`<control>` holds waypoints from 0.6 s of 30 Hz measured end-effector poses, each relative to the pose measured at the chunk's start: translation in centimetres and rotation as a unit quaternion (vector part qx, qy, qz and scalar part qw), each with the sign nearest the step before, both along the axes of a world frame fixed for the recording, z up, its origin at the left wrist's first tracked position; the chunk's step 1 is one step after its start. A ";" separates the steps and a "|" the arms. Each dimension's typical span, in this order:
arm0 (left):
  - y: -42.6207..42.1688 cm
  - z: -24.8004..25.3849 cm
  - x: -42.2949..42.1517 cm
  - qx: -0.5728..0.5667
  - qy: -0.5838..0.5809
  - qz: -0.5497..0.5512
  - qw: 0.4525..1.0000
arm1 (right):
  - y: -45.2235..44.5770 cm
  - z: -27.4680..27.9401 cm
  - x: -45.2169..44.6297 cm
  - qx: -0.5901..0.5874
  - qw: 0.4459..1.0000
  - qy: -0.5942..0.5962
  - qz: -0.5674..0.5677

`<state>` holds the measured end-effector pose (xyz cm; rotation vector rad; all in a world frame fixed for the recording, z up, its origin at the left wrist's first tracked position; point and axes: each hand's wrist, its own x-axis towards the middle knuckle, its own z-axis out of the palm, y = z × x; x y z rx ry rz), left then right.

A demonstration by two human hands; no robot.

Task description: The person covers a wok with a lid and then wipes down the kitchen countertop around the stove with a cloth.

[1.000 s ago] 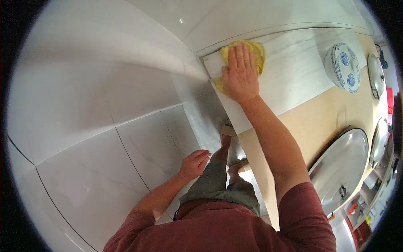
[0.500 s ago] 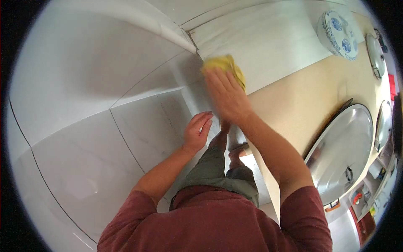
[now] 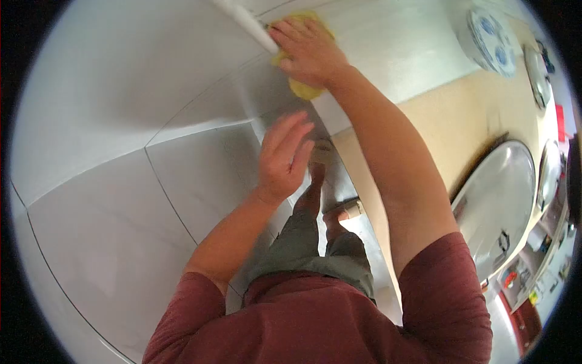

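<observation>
My right hand (image 3: 310,51) presses a yellow cloth (image 3: 306,90) against the white counter surface (image 3: 388,60) at its far left end, close to a white pipe (image 3: 257,33) on the wall. The cloth shows around the fingers and below the palm. My left hand (image 3: 283,156) hangs in the air beside the counter's end, fingers apart and slightly blurred, holding nothing.
A white tiled wall (image 3: 91,230) runs along the left. On the counter's right stand a blue-and-white patterned bowl (image 3: 479,39), a large round metal lid (image 3: 500,200) with a handle, and smaller lids such as one metal lid (image 3: 536,76). Shelves with items lie at far right.
My right hand has slid the cloth farther away and slightly left, toward the pipe. My left hand has risen and its fingers have spread.
</observation>
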<state>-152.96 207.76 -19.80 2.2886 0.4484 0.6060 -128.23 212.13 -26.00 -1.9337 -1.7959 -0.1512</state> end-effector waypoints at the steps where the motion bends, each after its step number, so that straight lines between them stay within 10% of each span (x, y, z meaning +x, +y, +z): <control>1: -0.6 -0.7 -0.8 0.011 0.019 -0.020 1.000 | -0.2 0.0 0.0 -0.007 1.000 0.010 -0.005; 10: -5.9 -3.3 -7.5 -0.086 0.107 -0.070 0.988 | -13.1 2.2 -7.5 -0.054 0.994 0.066 -0.066; 18: -0.2 -3.2 -3.7 -0.018 0.051 -0.025 0.998 | -4.0 2.2 -1.6 -0.026 0.996 0.085 -0.010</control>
